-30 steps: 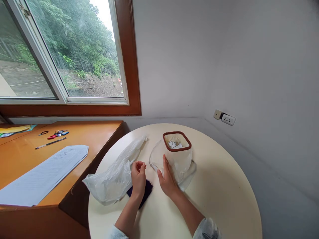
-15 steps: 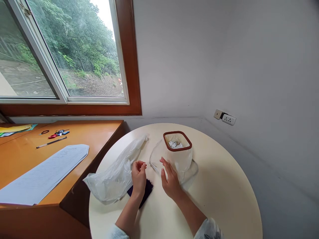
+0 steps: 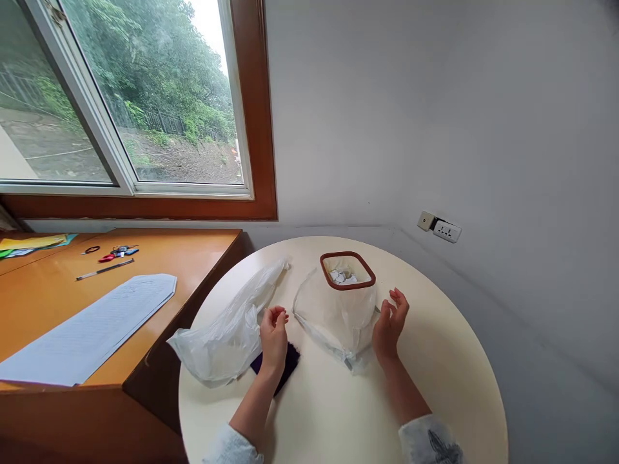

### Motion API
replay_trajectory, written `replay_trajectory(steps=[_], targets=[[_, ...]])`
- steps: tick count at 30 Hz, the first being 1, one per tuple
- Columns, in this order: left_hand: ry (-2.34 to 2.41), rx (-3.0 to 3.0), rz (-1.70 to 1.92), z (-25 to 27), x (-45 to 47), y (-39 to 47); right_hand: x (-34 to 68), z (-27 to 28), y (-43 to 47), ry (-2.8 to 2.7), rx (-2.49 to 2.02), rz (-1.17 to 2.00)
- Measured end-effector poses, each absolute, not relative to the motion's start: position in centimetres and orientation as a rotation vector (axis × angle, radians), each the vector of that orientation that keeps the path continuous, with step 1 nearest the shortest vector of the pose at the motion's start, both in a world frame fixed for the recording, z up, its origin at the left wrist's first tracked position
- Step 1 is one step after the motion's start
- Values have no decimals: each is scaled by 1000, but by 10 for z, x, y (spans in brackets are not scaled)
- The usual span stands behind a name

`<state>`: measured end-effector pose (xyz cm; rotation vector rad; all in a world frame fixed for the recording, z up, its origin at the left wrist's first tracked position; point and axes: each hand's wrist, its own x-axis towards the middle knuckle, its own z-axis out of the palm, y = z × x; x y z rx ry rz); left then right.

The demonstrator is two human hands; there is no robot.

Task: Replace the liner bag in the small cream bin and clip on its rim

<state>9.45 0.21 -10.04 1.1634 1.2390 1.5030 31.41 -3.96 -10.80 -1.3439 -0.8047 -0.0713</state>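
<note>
left of the bin (image 3: 348,287), the left hand (image 3: 274,335), fingers drawn together on nothing visible, is over a dark fuzzy cloth (image 3: 291,366) beside a crinkled bag (image 3: 227,335); right of the bin, the right hand (image 3: 391,325) is half open, empty. settling thin translucent film (image 3: 355,325) around the bin seems in hand, calling next for light pinching; crumpled paper (image 3: 342,277) lies within its square rim.

Round cream table (image 3: 333,412): brown-rimmed bin (image 3: 349,287) stands on it; white plastic bag (image 3: 222,335) lies left of bin, dark cloth (image 3: 290,367) front-left of bin
</note>
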Motion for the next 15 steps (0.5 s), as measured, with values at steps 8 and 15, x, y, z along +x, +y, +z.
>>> replay_trajectory(steps=[8,15], targets=[[1228,1166,1479,-100,96,2,305,-134,-20,-953,-1326,381],[1199,1179,1404,-107,100,5,282,-138,-5,-1081,-1375,320]])
